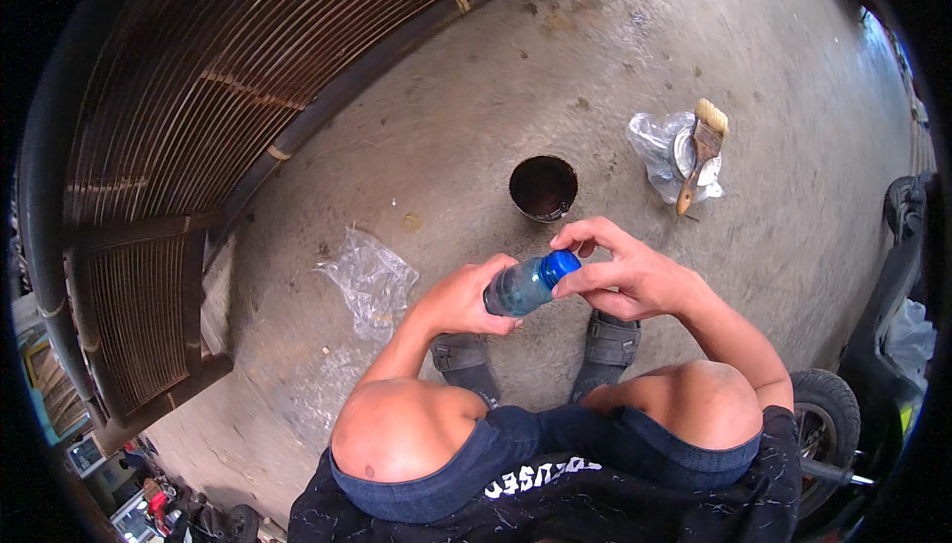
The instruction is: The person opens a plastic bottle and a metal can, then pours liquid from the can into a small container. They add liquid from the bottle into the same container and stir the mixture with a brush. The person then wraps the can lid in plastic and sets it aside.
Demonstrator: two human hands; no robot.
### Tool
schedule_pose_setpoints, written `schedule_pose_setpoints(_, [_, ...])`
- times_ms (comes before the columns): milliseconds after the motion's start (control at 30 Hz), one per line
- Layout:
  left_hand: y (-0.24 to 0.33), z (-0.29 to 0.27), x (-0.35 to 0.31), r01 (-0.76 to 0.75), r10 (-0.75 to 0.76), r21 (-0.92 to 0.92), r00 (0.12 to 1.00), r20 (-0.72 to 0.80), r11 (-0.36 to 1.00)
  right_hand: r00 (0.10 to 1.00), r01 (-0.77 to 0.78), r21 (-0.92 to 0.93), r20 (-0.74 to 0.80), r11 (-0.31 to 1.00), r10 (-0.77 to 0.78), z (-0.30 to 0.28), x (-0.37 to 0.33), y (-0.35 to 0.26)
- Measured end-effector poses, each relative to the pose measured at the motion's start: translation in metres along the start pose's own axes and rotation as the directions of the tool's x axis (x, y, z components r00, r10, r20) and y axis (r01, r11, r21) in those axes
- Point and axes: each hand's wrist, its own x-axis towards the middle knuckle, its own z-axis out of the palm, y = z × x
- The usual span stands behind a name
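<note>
A translucent bluish plastic bottle (518, 288) is tilted in front of my knees, its top pointing up and right. My left hand (469, 297) is wrapped round its body. At the bottle's top is a blue cap (561, 264); my right hand (625, 270) has thumb and fingers curved about it. Just beyond the hands, a dark round can (543, 189) stands on the floor with its mouth open; its inside is too dark to make out. Farther right, a paintbrush (706, 146) with pale bristles and a wooden handle rests on a clear plastic bag (654, 146).
Crumpled clear plastic (369, 280) lies on the concrete floor (446, 136) to the left. A slatted bamboo bench (248, 57) fills the far left. At the right edge stands a vehicle with a black wheel (828, 414). Assorted items crowd the lower left.
</note>
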Motion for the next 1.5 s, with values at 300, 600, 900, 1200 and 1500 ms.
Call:
schedule_pose_setpoints(300, [-0.006,0.008,0.006,0.233,-0.171,0.171,0.934,-0.313,0.957,0.777,-0.298,0.323,-0.465,0.898,0.425,0.003,-0.030,0.057])
schedule_pose_setpoints(600, [-0.001,0.003,0.017,0.394,-0.321,0.155,0.877,-0.357,0.906,0.703,-0.281,0.496,-0.476,0.821,0.528,0.016,-0.042,0.080])
schedule_pose_setpoints(900, [0.005,0.004,0.020,0.456,-0.376,0.171,0.855,-0.358,0.873,0.694,-0.297,0.455,-0.500,0.839,0.517,0.015,-0.045,0.083])
schedule_pose_setpoints(1200, [0.008,0.003,0.020,0.492,-0.404,0.204,0.843,-0.356,0.846,0.694,-0.308,0.446,-0.498,0.840,0.519,0.015,-0.044,0.080])
schedule_pose_setpoints(1500, [0.012,0.001,0.020,0.497,-0.405,0.242,0.847,-0.345,0.833,0.698,-0.315,0.435,-0.496,0.843,0.517,0.016,-0.044,0.081])
